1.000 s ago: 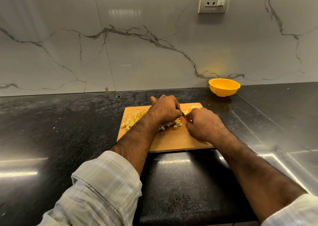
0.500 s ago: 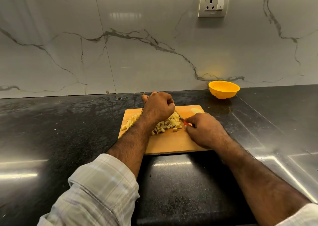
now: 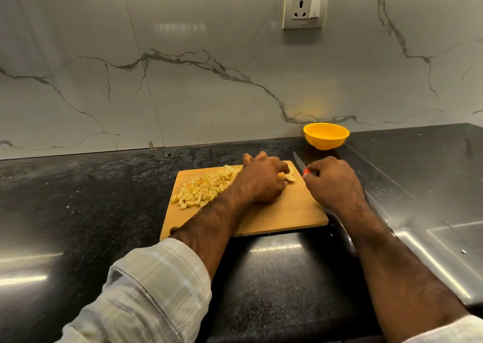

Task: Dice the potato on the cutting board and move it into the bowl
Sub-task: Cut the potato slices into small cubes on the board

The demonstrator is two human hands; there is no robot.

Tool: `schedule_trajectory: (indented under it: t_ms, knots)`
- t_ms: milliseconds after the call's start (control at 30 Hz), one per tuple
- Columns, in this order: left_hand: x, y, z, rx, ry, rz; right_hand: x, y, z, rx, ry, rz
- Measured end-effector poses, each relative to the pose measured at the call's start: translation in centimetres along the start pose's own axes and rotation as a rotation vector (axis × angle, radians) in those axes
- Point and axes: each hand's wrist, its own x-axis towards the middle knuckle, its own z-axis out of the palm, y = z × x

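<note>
A person's 2 hands work over a wooden cutting board (image 3: pixel 285 212) on a black desk (image 3: pixel 78 212). The left grip (image 3: pixel 264 180), fingers curled, holds an uncut potato piece (image 3: pixel 288 176) just under its fingertips. A pile of diced potato (image 3: pixel 203 189) lies left of this grip. The right grip (image 3: pixel 332 180) clenches a red-handled knife (image 3: pixel 299 163), blade raised. A yellow bowl (image 3: pixel 326 135) sits beyond the right grip.
</note>
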Motion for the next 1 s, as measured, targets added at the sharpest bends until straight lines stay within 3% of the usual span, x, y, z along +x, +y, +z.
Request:
schedule_trajectory:
  t_ms: [133, 267, 433, 667, 1000]
  knots:
    - [1.1, 1.1, 0.4, 0.037, -0.084, 0.032, 0.3, 0.4, -0.1, -0.015, -0.002, 0.047]
    - [1.5, 1.2, 0.7, 0.03, -0.034, 0.0, 0.4, 0.3, -0.1, 0.013, -0.009, 0.025]
    - [1.2, -0.9, -0.5, -0.351, 0.059, -0.145, 0.2, -0.2, 0.0, 0.039, -0.036, -0.044]
    - [0.2, -2.5, -0.9, -0.123, 0.014, -0.178, 0.1, -1.4, 1.3, -0.051, -0.273, -0.044]
    - [0.5, -1.9, -1.0, -0.115, -0.072, -0.174, 0.3, -1.4, 1.8, -0.082, -0.304, -0.023]
